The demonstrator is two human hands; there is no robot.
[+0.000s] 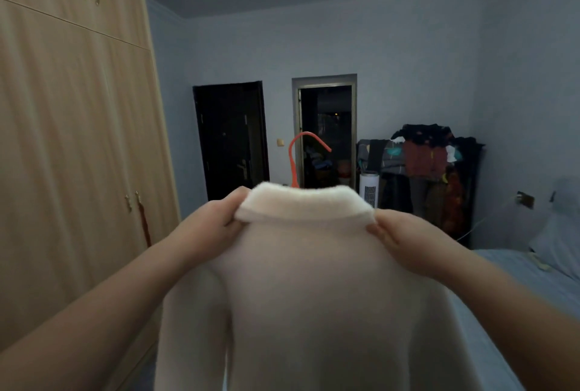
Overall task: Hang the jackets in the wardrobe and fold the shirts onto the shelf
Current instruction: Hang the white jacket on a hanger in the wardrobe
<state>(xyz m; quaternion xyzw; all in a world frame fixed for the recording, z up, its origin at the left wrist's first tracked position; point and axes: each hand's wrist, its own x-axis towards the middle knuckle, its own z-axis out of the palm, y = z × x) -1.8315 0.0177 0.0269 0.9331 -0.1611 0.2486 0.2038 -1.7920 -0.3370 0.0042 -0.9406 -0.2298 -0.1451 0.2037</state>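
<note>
A cream fleece jacket (301, 281) hangs in front of me, its back facing the camera and its collar folded at the top. An orange hanger hook (298, 152) rises above the collar; the rest of the hanger is hidden inside the jacket. My left hand (213, 218) grips the left end of the collar and shoulder. My right hand (405, 240) pinches the right shoulder just under the collar. The light wooden wardrobe (72, 127) stands at the left with its doors closed.
A bed with blue bedding (514, 271) and a pillow lies at the right. Against the far wall stand a rack piled with dark clothes (433, 158), a white tower fan (369, 188), a dark closed door (230, 139) and an open doorway (326, 133).
</note>
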